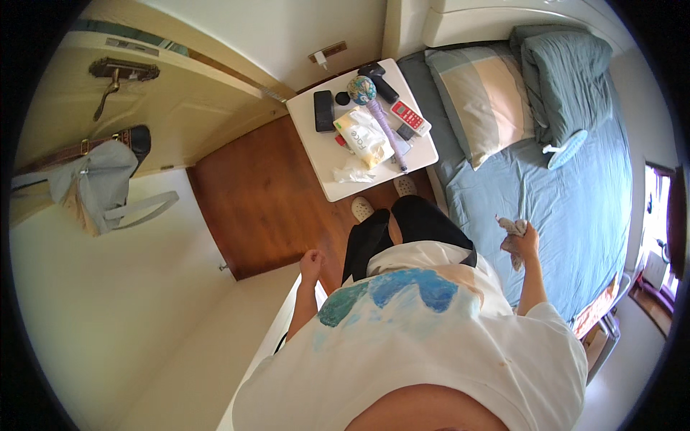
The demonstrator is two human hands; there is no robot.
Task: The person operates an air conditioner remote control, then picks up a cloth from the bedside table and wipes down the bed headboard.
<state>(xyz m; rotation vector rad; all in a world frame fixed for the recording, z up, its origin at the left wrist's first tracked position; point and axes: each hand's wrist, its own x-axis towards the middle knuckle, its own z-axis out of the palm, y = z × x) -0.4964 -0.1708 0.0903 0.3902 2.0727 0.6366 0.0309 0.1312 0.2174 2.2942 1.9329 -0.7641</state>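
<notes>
My right hand (528, 241) is shut on a crumpled, light patterned cloth (512, 242), held over the side of the bed. My left hand (312, 265) hangs low on the other side above the wooden floor (259, 199), its fingers loosely curled around nothing visible. Before my feet stands a white bedside table (345, 189). On it lie a soft pack of face tissues (364, 137), a pulled-out tissue (354, 171), a purple-wrapped stick with a patterned ball head (384, 121), a remote control (409, 117) with a red face, a black case (324, 110) and a black handheld device (381, 83).
A bed with a blue-grey sheet (496, 188) runs along the right, with a striped pillow (480, 102), a folded quilt (566, 81) and a light-blue hand fan (568, 149). At the left, bags (105, 172) hang by a door (188, 102). A plug (321, 58) sits in the wall socket.
</notes>
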